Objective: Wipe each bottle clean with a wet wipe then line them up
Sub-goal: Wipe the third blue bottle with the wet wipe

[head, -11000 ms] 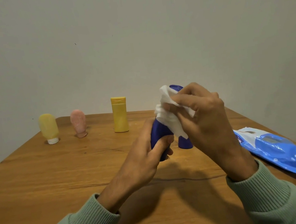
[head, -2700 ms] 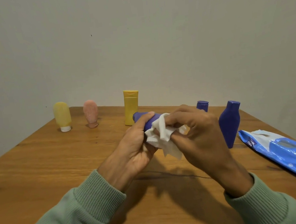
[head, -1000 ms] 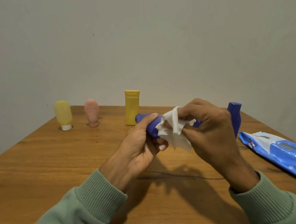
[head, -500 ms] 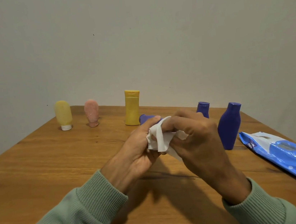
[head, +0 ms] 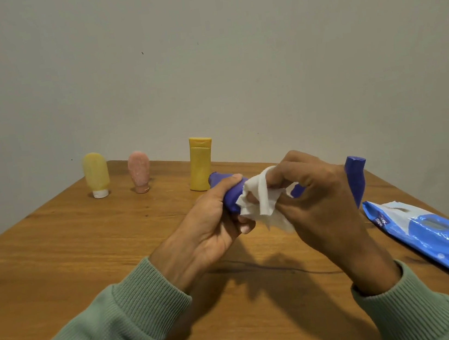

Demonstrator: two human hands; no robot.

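A: On the table (head: 86, 259)?
B: Pack (head: 438, 238) at the right.
A: Hands?
B: Left hand (head: 208, 229) grips a blue bottle (head: 228, 195) sideways in the air; right hand (head: 319, 203) pinches the wipe (head: 262, 204) against it.
A: Others?
B: Second blue bottle (head: 357, 178) upright near the pack; yellow bottle (head: 199, 164), pink tube (head: 139, 171), yellow tube (head: 95, 172) along the back.

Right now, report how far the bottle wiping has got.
Looks done: the pale yellow bottle, pink bottle and tall yellow bottle stand in a row at the back; whether they are wiped cannot be seen. In hand: the left hand grips a blue bottle while the right hand presses the wet wipe on it. Left: standing it in line; the other blue bottle stands apart.
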